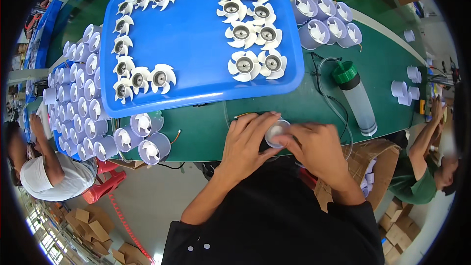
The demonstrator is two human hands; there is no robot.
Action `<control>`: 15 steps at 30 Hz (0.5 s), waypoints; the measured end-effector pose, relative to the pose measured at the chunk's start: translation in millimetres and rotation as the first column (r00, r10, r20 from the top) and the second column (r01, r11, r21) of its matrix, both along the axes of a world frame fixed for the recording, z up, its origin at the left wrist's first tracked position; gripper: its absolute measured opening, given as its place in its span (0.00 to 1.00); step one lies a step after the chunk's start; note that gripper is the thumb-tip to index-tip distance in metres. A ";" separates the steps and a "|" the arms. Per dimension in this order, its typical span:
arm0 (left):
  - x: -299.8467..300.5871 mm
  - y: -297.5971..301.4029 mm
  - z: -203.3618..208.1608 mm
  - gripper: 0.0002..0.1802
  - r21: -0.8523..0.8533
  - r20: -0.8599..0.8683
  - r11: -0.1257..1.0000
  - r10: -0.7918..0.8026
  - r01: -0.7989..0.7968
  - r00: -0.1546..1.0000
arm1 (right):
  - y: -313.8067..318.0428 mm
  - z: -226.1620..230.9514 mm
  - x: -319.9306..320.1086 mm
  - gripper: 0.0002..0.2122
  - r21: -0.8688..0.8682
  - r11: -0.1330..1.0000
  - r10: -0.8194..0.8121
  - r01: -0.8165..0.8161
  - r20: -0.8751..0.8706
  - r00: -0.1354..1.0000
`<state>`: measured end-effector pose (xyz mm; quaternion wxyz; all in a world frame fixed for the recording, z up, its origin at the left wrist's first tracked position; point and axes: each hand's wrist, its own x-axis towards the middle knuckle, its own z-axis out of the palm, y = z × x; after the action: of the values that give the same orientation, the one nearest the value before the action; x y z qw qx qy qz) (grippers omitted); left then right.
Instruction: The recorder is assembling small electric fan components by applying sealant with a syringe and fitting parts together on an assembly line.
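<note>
At the near edge of the green table, my left hand (248, 140) is closed round a small pale-lilac plastic cylinder (275, 131), its open end facing up. Something white shows inside the cylinder, too blurred to make out. My right hand (316, 149) is bent over the same opening, thumb and fingers drawn together at the rim. Whatever it pinches there is hidden. Beyond my hands lies a blue tray (196, 76) with white fan impellers (245, 65) standing along its left, far and right sides.
Many lilac cylinders with white fans (90, 91) crowd the left; several more (315, 34) stand right of the tray. A green-capped clear bottle (360, 103) with tubing lies on the right. A cardboard box (385, 167) stands below the table edge. Other people sit on both sides.
</note>
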<state>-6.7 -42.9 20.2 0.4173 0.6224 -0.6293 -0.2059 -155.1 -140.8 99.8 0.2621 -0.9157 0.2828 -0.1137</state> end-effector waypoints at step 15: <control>4.8 13.2 -11.8 0.19 -0.144 0.048 0.989 0.025 -0.018 0.999 | -20.7 -83.7 -11.9 0.16 0.170 0.924 -0.370 0.343 0.168 0.914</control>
<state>-1.9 -29.7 8.4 0.4473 0.6024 -0.6460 -0.1402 -167.1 -161.5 16.1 0.3256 -0.8126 0.4252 -0.2298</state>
